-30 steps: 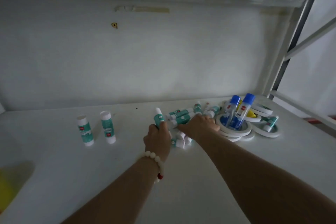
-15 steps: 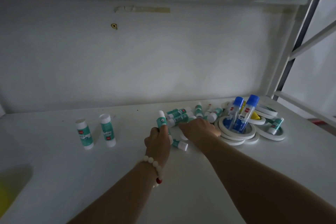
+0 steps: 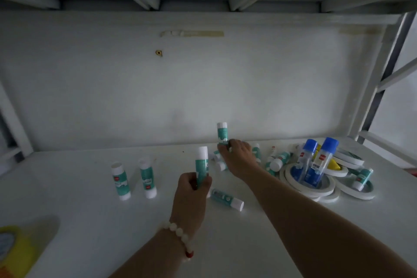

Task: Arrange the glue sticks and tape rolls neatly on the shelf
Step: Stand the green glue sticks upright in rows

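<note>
My left hand (image 3: 194, 189) grips a teal-and-white glue stick (image 3: 201, 165) upright above the white shelf (image 3: 90, 221). My right hand (image 3: 239, 153) holds a second glue stick (image 3: 222, 132) upright by its base, lifted over the loose pile (image 3: 273, 161) of glue sticks. Two glue sticks stand side by side at the left, one (image 3: 120, 180) beside the other (image 3: 147, 177). One glue stick (image 3: 226, 197) lies flat just right of my left hand. White tape rolls (image 3: 316, 189) are stacked at the right, with two blue-capped glue bottles (image 3: 316, 162) leaning in them.
A yellow tape roll (image 3: 15, 250) shows blurred at the lower left corner. More white tape rolls (image 3: 348, 160) and a yellow object (image 3: 332, 163) lie at the far right. The shelf's back wall is close behind the pile, and a metal frame post (image 3: 381, 88) rises at the right.
Both hands have lifted from the pile, each raising a glue stick upright. The right hand closed on a stick it was only reaching for before.
</note>
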